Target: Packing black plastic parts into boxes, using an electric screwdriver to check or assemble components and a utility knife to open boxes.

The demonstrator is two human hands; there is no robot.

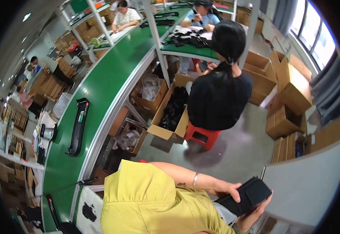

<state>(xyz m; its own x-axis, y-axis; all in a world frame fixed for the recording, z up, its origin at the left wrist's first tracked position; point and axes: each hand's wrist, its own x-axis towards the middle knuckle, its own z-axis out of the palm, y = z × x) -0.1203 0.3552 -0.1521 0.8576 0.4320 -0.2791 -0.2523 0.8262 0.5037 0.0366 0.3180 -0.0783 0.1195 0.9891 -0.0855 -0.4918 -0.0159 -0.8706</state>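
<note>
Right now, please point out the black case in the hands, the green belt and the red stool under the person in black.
Black case (251, 196): head view, side facing the camera.
Green belt (99, 82): head view, bare surface.
Red stool (212, 140): head view, side wall beside the opening.

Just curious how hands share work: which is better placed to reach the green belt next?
Probably the left hand: both hold the black case, but the left is nearer the green belt than the right hand.

Bright daylight glares through the tall, dark-framed glass window at my upper right; black vignetting rings my bent fisheye view.
</note>
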